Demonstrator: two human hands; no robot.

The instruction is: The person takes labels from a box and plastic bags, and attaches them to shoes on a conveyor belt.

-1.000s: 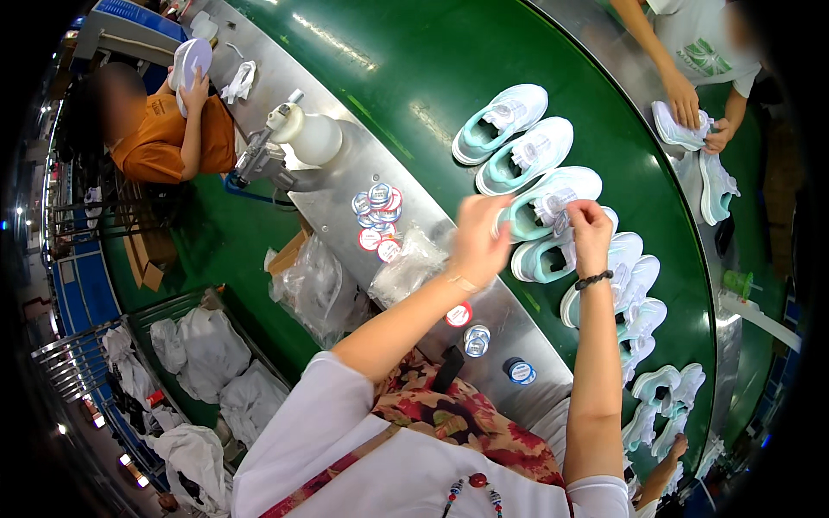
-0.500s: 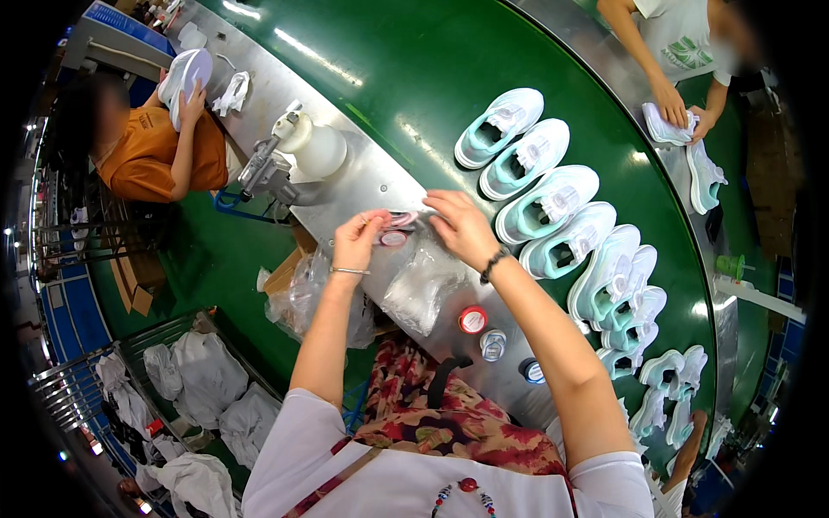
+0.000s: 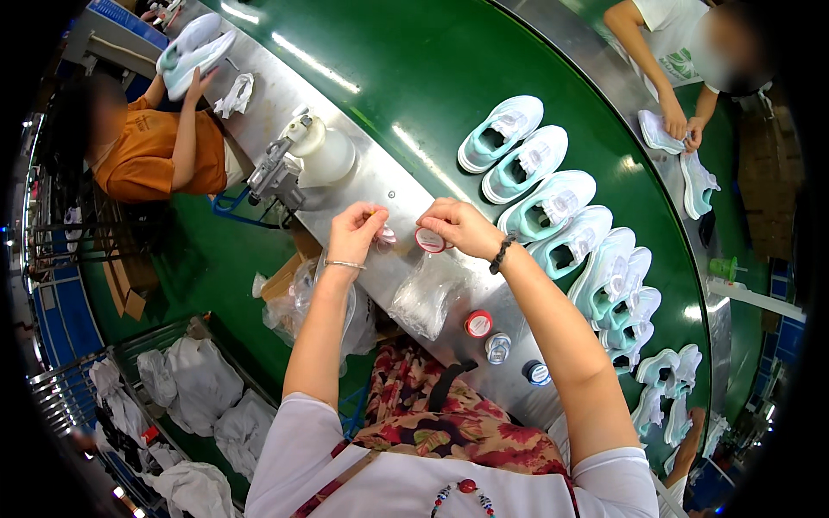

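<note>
My left hand (image 3: 356, 235) is closed in a pinch over the metal bench. Small pinkish pieces (image 3: 386, 235) that look like tags stick out beside its fingertips; their exact kind is unclear. My right hand (image 3: 463, 228) pinches a round white tag with a red rim (image 3: 430, 240), a short way to the right of the left hand. Below the hands a clear plastic bag (image 3: 425, 298) lies on the bench. Nearer to me stand a small round container with a red rim (image 3: 478, 324), a clear one (image 3: 497, 348) and a blue-rimmed one (image 3: 536, 373).
White and mint sneakers (image 3: 553, 203) line the green conveyor (image 3: 414, 78) to my right. A spray gun with a white cup (image 3: 324, 155) stands on the metal bench (image 3: 389, 194). A co-worker in orange (image 3: 160, 151) holds shoes at left; another person (image 3: 665, 52) handles shoes across the belt.
My right hand has gone from open fingers to pinching the round red-rimmed tag, which has come away from the bunch at my left hand. The sneakers shifted slightly.
</note>
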